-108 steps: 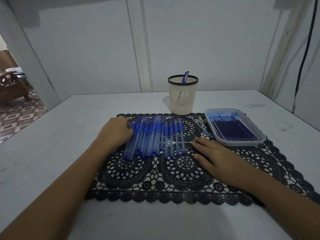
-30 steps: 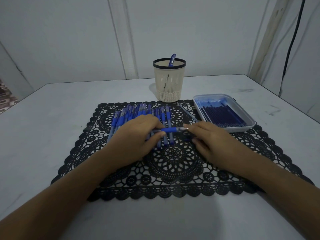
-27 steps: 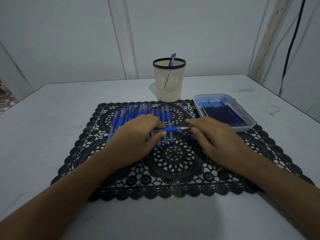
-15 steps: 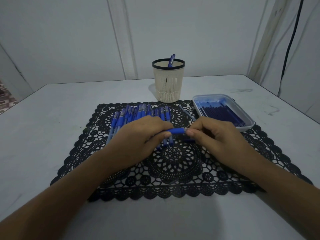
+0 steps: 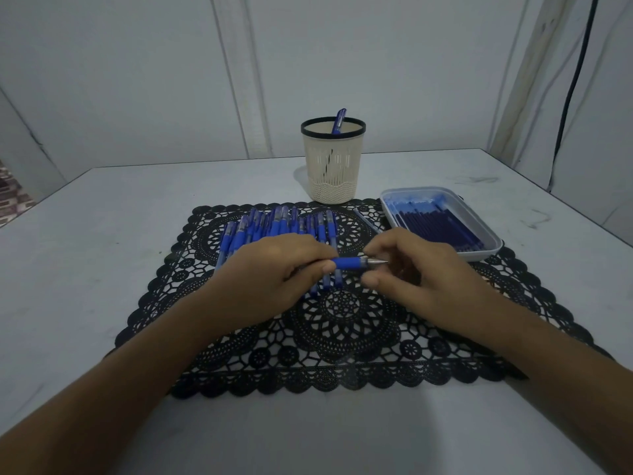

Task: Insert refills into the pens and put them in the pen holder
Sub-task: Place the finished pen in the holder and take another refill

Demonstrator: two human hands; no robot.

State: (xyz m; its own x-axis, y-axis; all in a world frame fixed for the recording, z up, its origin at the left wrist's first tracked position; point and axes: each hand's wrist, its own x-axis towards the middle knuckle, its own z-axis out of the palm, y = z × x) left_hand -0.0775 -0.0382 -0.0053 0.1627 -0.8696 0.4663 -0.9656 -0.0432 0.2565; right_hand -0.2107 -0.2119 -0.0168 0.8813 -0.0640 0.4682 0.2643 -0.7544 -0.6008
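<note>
The left hand (image 5: 274, 272) grips a pen (image 5: 349, 263); the right hand (image 5: 421, 279) curls near its tip, contact unclear. Likely next: unscrew it, fetch a refill (image 5: 440, 228).
</note>
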